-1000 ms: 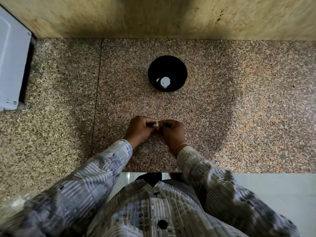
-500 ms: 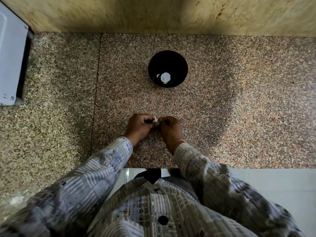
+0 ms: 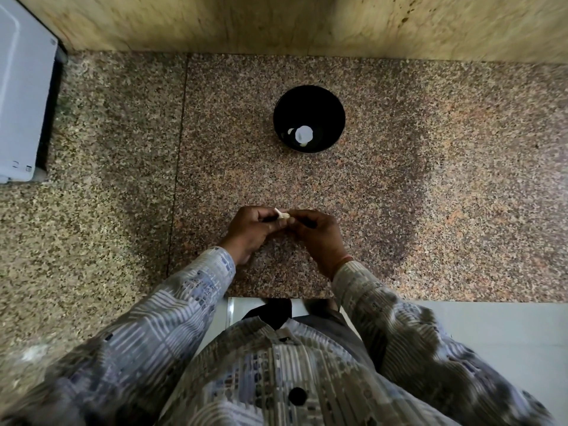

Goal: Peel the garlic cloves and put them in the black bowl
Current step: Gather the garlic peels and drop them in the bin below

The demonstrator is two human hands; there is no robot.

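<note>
Both grips meet just above the table, fingertips turned toward each other. The left grip point(image 3: 250, 232) has its fingers curled and pinches a small pale garlic clove point(image 3: 282, 215) at their tips. The right grip point(image 3: 318, 236) is curled the same way, with thumb and forefinger closed on the same clove from the other side. The clove sits between the two grips. A thin pale sliver sticks out of it on the left grip's side; whether that is loose skin or the clove's own tip cannot be told.

Behind the grips, toward the body, run the left sleeve point(image 3: 184, 309) and the right sleeve point(image 3: 393, 327), both in a grey and white pattern. A thin orange band point(image 3: 343, 260) circles the right wrist.

Under and around the grips lies the speckled brown granite table point(image 3: 430, 216). A seam point(image 3: 178, 186) runs through it well out on the left grip's side.

Straight ahead of the grips, well apart and slightly toward the right grip's side, the black bowl point(image 3: 329, 103) stands upright. Pale pieces point(image 3: 302, 135) show at its bottom, too bright to tell whether they are peeled cloves or glare.

Farther ahead rises a stone wall point(image 3: 276, 23). Far out on the left grip's side, a white appliance point(image 3: 18, 103) stands on the table near that wall. Behind the right grip, past the table's near edge, is a pale floor point(image 3: 491, 348).
</note>
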